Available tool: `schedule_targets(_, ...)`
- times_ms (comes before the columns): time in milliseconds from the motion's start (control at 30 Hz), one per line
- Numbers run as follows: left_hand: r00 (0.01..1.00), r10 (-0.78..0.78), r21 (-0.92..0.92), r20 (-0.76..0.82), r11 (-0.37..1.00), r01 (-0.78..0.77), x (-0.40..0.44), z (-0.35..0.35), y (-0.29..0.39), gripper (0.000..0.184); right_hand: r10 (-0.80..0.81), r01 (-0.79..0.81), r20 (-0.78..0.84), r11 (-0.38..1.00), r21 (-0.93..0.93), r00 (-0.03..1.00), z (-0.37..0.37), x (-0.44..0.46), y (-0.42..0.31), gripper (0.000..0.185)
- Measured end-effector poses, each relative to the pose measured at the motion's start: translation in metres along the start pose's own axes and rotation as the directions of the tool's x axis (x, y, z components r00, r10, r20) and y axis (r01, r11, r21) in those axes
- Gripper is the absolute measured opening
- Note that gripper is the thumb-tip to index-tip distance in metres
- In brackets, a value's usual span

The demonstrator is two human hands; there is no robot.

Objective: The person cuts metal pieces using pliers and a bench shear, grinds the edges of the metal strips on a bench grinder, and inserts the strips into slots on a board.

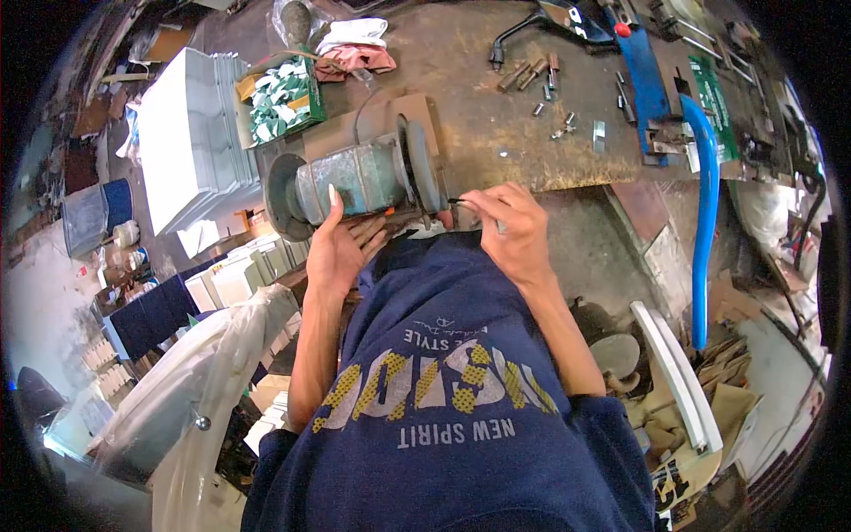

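Note:
A worn blue-green bench grinder (pixel 350 180) sits at the table's near edge, a large wheel on each end. My left hand (pixel 341 248) is open beside its body, thumb up and fingers stretched out, with nothing visible in it. My right hand (pixel 516 229) is closed in a pinch on a small thin dark piece (pixel 457 201). The piece's tip is close to the rim of the right grinding wheel (pixel 422 164); whether they touch I cannot tell. Most of the piece is hidden by my fingers.
Behind the grinder lie a box of green and white pieces (pixel 282 102) and cloths (pixel 355 46). Small metal parts (pixel 564 126) are scattered on the table (pixel 461 80). A blue tube (pixel 702 222) hangs over the right edge. Stacked white sheets (pixel 191 133) stand at left.

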State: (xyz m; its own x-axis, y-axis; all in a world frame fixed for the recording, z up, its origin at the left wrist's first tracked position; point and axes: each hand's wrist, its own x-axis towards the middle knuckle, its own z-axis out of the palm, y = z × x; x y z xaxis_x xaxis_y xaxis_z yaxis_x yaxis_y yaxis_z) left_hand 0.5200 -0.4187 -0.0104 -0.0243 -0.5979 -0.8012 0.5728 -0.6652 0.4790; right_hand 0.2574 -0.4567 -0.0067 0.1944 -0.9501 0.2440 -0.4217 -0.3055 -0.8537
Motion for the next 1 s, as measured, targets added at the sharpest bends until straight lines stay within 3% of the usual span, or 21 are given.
schedule_targets(33,1.0,-0.005,-0.02,0.01,1.0,0.006,0.001,-0.003,-0.001,0.087,-0.074,0.075,0.013,0.993,-0.093,0.997,0.002,0.0,0.002,0.022)
schedule_targets(333,1.0,-0.009,-0.044,0.017,0.999,0.009,0.001,-0.003,-0.001,0.085,-0.134,0.139,0.038,0.971,-0.196,0.99,0.015,0.003,0.003,0.033)
schedule_targets(933,1.0,-0.023,0.002,-0.014,1.0,0.023,0.004,-0.004,0.002,0.085,-0.157,0.153,-0.026,0.982,-0.111,0.987,0.018,0.006,0.0,0.03)
schedule_targets(1000,0.999,-0.027,-0.002,-0.024,1.0,0.027,0.001,0.0,0.001,0.086,-0.153,0.15,-0.004,0.975,-0.165,0.988,0.013,0.008,-0.003,0.03)
